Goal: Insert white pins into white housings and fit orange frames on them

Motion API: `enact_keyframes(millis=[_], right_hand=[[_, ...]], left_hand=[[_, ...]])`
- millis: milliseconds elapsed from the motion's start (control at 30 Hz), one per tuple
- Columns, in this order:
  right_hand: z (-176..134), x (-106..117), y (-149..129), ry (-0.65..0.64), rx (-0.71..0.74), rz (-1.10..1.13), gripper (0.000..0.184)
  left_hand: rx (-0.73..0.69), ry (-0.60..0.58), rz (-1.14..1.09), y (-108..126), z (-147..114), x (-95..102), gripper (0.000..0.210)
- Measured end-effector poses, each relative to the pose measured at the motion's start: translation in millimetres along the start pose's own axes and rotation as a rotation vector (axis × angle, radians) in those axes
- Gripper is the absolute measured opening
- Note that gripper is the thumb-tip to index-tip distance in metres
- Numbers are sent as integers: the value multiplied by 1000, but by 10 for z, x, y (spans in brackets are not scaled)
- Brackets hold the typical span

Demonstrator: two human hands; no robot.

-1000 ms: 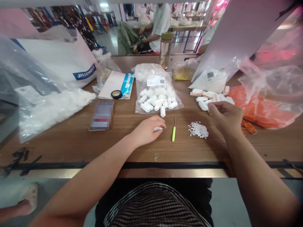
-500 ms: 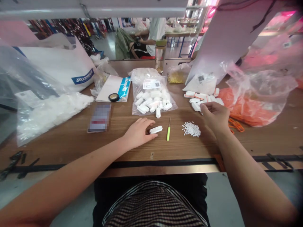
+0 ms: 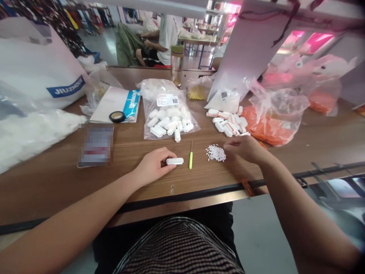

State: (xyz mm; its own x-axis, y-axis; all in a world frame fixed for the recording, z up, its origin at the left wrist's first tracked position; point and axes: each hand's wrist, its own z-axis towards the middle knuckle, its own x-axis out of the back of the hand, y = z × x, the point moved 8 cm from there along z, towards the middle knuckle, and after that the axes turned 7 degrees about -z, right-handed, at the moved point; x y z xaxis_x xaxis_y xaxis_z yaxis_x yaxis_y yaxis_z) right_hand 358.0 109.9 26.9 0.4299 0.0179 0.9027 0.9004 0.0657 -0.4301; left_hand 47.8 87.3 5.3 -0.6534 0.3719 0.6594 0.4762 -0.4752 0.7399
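Note:
A small white plastic block with a row of slots along it, like a connector housing (image 3: 175, 161), is held at its left end between the thumb and fingers of my left hand (image 3: 152, 164). To its right a screwdriver-like tool (image 3: 191, 160) with a yellow-green handle and thin metal shaft lies on the table. My right hand (image 3: 244, 149) is at the right edge of a heap of tiny white pieces (image 3: 216, 152), its fingers drawn together. Whether anything is between those fingertips I cannot see. Behind that hand lies a pile of white blocks with orange strips (image 3: 229, 122).
A clear bag of white blocks (image 3: 169, 114) lies at the back middle. Orange parts fill a bag (image 3: 268, 123) on the right. Left are a phone (image 3: 96, 146), black tape (image 3: 117, 117) on a booklet (image 3: 99, 104), and large bags. A bottle (image 3: 177, 66) stands behind; a person sits beyond.
My right hand has left the pile of orange-stripped blocks and come toward the tiny white pieces. The left hand has closed on the block and turned it level. The view has shifted right.

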Motion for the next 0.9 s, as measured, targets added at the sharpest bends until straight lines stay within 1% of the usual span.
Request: enact_keyframes(millis=[100, 200, 267, 367, 500, 600, 900], right_hand=[[-65, -157, -4, 10, 22, 91, 20], [-99, -234, 14, 53, 8, 28, 22], [-120, -224, 55, 61, -17, -9, 22], [-159, -163, 153, 38, -62, -7, 21], [-207, -85, 253, 33, -55, 48, 26], [-230, -68, 332, 29, -64, 33, 26], [-230, -25, 479, 79, -142, -22, 24]], left_hand=[[6, -16, 1, 24, 12, -7, 17], [11, -30, -7, 32, 10, -8, 16], [11, -34, -7, 31, 5, -5, 16], [13, -39, 6, 27, 4, -6, 17], [12, -41, 13, 33, 11, -13, 17], [8, -41, 15, 38, 7, -16, 16], [19, -3, 53, 43, -20, -21, 15]])
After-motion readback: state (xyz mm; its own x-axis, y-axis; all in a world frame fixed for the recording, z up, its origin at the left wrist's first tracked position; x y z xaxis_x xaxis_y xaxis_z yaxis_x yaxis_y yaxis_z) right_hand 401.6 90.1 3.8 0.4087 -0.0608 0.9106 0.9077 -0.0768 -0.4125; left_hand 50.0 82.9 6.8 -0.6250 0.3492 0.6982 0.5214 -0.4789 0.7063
